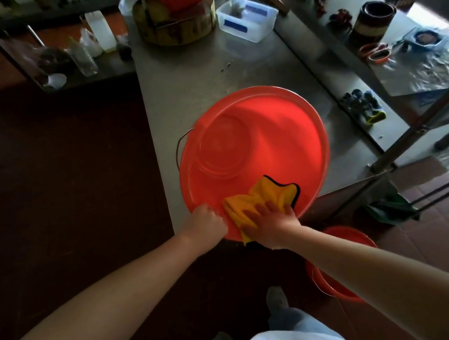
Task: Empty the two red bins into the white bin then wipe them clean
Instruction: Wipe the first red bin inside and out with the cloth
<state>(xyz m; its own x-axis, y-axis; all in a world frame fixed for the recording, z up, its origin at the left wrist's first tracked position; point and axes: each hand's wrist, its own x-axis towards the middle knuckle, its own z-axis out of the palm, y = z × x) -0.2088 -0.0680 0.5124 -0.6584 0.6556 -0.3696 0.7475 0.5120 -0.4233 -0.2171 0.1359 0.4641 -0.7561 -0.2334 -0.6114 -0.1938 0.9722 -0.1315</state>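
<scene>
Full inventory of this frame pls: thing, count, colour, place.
bin on the table: 1, red, near corner of table, empty
bin on the floor: 1, red, partly hidden under right arm
cloth: 1, yellow with dark edge, inside the near rim of the bin on the table
table: 1, steel grey, centre
tub: 1, clear, far end of table
chopping block: 1, wood, far end, left of tub
gloves: 1 pair, dark with yellow cuffs, right of table
scissors: 1, orange handles, far right
left hand: grips the table bin's rim
right hand: presses the cloth, fingers spread
</scene>
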